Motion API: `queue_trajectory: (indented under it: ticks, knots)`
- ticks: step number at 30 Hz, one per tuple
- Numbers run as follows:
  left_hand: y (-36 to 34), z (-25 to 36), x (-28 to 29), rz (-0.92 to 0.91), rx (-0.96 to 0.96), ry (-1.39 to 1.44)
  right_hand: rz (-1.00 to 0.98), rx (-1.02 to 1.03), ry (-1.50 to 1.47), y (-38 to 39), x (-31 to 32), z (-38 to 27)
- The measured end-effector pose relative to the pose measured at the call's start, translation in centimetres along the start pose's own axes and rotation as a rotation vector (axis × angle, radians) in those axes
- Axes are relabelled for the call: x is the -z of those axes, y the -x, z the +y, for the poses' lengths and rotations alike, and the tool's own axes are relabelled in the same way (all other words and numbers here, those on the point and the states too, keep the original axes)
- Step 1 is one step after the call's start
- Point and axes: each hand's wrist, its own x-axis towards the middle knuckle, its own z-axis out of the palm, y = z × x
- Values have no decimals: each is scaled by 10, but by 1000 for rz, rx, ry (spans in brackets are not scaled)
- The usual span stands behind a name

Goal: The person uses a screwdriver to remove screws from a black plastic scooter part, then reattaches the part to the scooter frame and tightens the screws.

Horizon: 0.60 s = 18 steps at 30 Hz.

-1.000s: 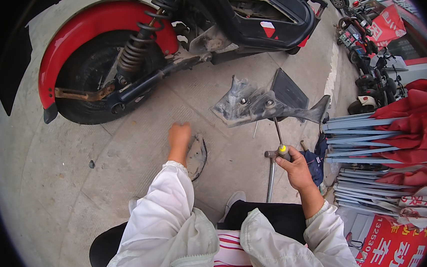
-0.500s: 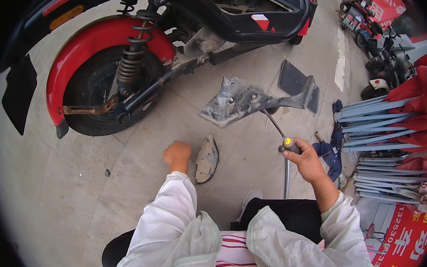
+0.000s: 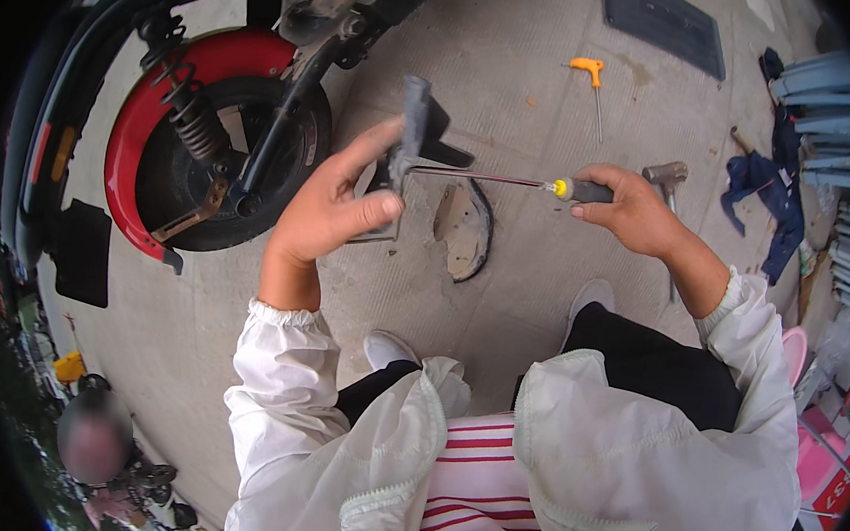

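Observation:
My left hand (image 3: 335, 199) grips a dusty black plastic part (image 3: 414, 130) on its near side, thumb and fingers round its edge; the part stands nearly edge-on, off the ground. In my right hand (image 3: 634, 207) is a screwdriver (image 3: 512, 180) with a dark and yellow handle, held level. Its shaft runs left to the plastic part, and its tip meets that part or is hidden by it. Below and between my hands a curved, dirt-covered cover piece (image 3: 462, 237) lies on the concrete.
A scooter's rear wheel (image 3: 253, 167) with a red fender (image 3: 136, 133) stands at left. A yellow-handled hex key (image 3: 588, 74), a hammer (image 3: 666, 175), a black panel (image 3: 664, 25) and dark blue cloth (image 3: 775, 198) lie around. Folded blue-grey poles (image 3: 837, 108) are at right. Another person (image 3: 97, 439) is far lower left.
My left hand has risen from near the ground and taken hold of the black plastic part. The part has been lifted left, baring the hex key. The view has shifted.

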Motion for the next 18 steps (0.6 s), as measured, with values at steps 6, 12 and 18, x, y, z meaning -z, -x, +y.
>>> queue_trajectory:
  ticks: [6, 12, 18]
  knots:
    - [31, 15, -7, -75, 332, -13, -229, 14, -114, -13, -26, 16]
    - [68, 60, -11, 120, 592, 280, -241, 267, -237, -15, -37, 24]
    - [101, 56, -23, 726, 619, 451, -183, 265, -497, -16, -26, 9]
